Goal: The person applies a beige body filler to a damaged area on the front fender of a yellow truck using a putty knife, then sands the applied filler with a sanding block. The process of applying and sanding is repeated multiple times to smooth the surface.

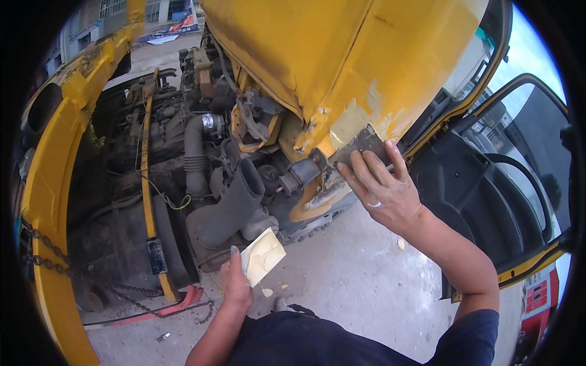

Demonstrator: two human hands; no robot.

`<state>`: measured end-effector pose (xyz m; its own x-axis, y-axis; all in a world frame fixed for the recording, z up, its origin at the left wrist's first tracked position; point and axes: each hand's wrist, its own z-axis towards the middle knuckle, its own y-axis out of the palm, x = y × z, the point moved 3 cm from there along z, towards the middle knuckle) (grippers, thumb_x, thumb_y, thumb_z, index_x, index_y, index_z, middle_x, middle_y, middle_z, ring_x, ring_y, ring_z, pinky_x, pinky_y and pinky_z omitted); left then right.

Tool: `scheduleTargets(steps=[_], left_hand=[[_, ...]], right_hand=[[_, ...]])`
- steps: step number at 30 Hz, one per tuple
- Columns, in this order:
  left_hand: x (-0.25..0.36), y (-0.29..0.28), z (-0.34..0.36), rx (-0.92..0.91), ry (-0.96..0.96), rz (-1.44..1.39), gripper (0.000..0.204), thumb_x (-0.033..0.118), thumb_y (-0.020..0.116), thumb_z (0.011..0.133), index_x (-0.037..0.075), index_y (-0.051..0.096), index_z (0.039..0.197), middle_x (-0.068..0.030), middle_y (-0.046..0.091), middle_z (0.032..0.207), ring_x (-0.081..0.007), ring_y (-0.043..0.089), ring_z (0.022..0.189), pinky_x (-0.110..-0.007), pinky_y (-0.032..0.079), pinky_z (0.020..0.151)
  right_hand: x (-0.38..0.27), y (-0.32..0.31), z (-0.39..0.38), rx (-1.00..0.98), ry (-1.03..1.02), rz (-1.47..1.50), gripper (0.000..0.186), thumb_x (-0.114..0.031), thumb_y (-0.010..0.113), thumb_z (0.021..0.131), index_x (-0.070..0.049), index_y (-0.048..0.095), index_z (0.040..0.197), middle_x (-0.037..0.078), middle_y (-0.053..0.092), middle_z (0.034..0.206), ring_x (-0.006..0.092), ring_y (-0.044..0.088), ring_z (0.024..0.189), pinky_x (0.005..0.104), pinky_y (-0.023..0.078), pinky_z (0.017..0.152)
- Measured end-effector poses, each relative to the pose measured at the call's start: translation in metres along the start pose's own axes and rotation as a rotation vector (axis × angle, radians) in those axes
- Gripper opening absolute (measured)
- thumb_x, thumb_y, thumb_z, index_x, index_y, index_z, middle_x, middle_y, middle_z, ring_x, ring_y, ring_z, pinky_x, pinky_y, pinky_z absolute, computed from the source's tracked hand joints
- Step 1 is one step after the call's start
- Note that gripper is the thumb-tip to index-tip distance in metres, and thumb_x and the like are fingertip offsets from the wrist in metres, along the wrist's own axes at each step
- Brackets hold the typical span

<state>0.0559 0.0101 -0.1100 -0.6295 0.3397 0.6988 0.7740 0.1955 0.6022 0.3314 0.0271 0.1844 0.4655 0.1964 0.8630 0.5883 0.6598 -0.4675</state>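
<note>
Your right grip [383,186] holds the dark spreader [368,143] against the beige patch [348,125] on the cab [400,67]; press evenly, feathering the edges (your left grip [237,279] clasps the cream-coated board [264,255], best held close).

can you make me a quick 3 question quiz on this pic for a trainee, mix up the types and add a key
1. Multiple choice: what does the right hand hold against the yellow truck cab?
a) a round brush
b) a flat dark spreader
c) a hammer

2. True or false: the cab door is shut.

3. Fill in the blank: the left hand holds a small flat board bearing ____-coloured paste.

Key:
1. b
2. False; it stands open.
3. cream
</note>
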Motion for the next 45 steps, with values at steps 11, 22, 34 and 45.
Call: scheduleTargets(steps=[11,22,34,45], left_hand=[[0.005,-0.012,0.002,-0.032,-0.017,-0.04,0.053,0.046,0.058,0.122,-0.004,0.074,0.118,-0.0126,0.08,0.112,-0.0156,0.077,0.097,-0.034,0.06,0.087],[0.01,-0.008,0.002,-0.061,-0.037,0.017,0.055,0.048,0.06,0.121,-0.005,0.076,0.117,-0.0111,0.08,0.111,-0.0152,0.076,0.098,-0.034,0.06,0.088],[0.012,-0.013,0.006,-0.104,-0.07,0.01,0.056,0.048,0.058,0.121,-0.005,0.075,0.119,-0.0122,0.08,0.112,-0.0155,0.076,0.098,-0.034,0.06,0.089],[0.036,0.026,0.002,-0.266,-0.056,-0.076,0.062,0.051,0.05,0.123,-0.007,0.071,0.13,-0.0163,0.08,0.122,-0.02,0.079,0.11,-0.035,0.062,0.099]], right_hand=[[-0.004,-0.02,-0.032,-0.036,0.032,0.016,0.047,-0.019,0.071,0.1,-0.016,0.077,0.147,0.004,0.064,0.143,0.0215,0.057,0.141,0.0578,0.038,0.137],[-0.019,-0.019,0.005,-0.06,0.068,-0.003,0.051,-0.016,0.072,0.097,-0.017,0.076,0.147,0.006,0.061,0.147,0.023,0.056,0.141,0.0586,0.034,0.139],[-0.021,-0.014,-0.008,-0.087,0.089,0.027,0.052,-0.017,0.075,0.098,-0.019,0.075,0.15,0.005,0.06,0.145,0.0227,0.057,0.14,0.0586,0.032,0.139],[-0.049,-0.068,-0.068,0.033,0.655,0.727,0.064,0.007,0.079,0.089,-0.018,0.078,0.148,0.013,0.069,0.131,0.0287,0.067,0.125,0.0479,0.051,0.117]])
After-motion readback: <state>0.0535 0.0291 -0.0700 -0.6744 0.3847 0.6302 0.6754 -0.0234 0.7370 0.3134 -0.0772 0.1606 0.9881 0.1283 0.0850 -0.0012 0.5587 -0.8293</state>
